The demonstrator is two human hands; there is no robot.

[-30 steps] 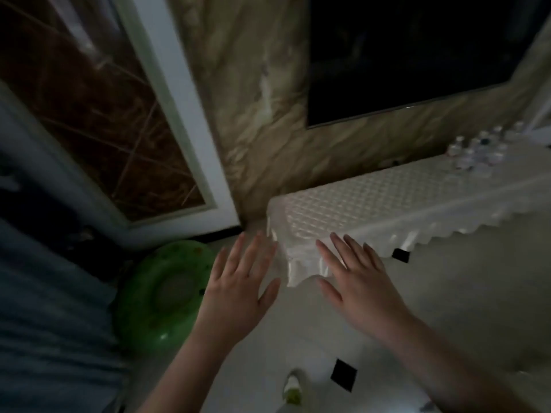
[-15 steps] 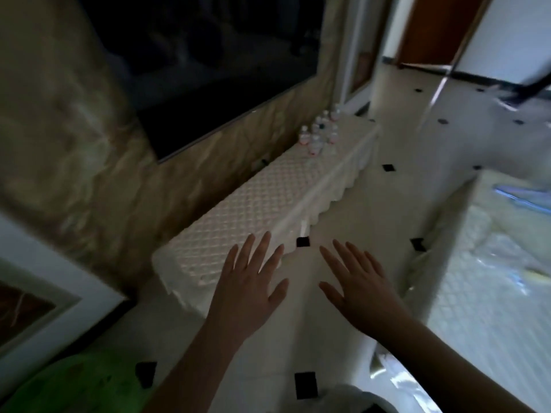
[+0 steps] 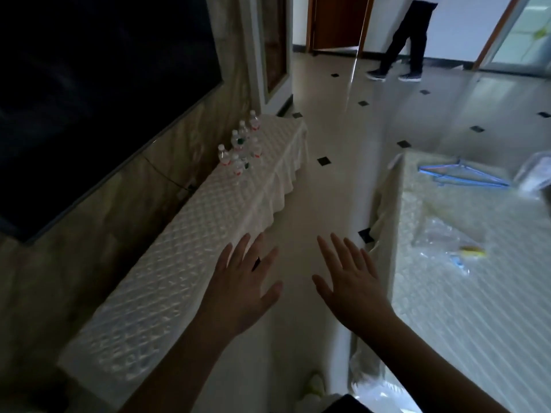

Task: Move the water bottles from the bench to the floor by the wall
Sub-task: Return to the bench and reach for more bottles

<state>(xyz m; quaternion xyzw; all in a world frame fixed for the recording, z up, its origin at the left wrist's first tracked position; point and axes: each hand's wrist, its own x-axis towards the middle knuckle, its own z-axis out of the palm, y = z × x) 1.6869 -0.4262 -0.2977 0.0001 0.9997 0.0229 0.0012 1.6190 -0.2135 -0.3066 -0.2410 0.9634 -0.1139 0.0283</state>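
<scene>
Bottles [image 3: 241, 149] cluster upright at the far end of the white tabletop [image 3: 190, 248] on our left; our left hand [image 3: 243, 292] and right hand [image 3: 351, 289] hover near, fingers spread, holding nothing.

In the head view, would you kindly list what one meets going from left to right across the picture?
Dark screen on the wall → water bottles on the bench → left hand → right hand → covered table with blue hangers.
</scene>
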